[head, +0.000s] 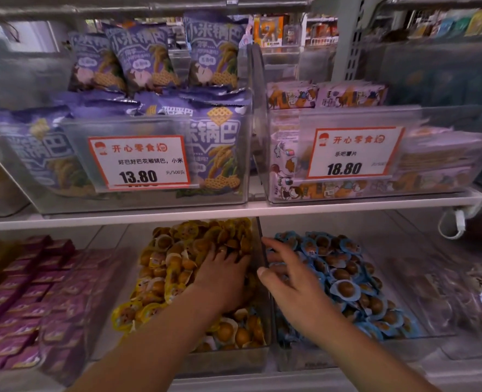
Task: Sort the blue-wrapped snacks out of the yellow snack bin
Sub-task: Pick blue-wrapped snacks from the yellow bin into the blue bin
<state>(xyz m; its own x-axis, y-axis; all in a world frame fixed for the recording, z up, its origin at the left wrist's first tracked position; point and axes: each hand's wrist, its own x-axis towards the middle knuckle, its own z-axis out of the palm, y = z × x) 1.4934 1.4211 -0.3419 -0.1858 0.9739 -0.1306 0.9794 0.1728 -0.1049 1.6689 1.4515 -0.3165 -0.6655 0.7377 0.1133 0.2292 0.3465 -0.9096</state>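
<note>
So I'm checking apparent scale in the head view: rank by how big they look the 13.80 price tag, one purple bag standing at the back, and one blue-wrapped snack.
1. 13.80 price tag
2. purple bag, probably a bit smaller-looking, but it stands farther back, so this is unsure
3. blue-wrapped snack, clearly smallest

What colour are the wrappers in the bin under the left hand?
Yellow, around brown snacks: the left hand rests on the yellow snack bin. Head view, the only one.

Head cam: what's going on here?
A person is at a shop shelf, working in the lower bins. The left hand is dug into the yellow snacks, fingers buried among the packs. The right hand hovers open above the blue snacks in the next bin. No blue pack visible in either hand.
</note>
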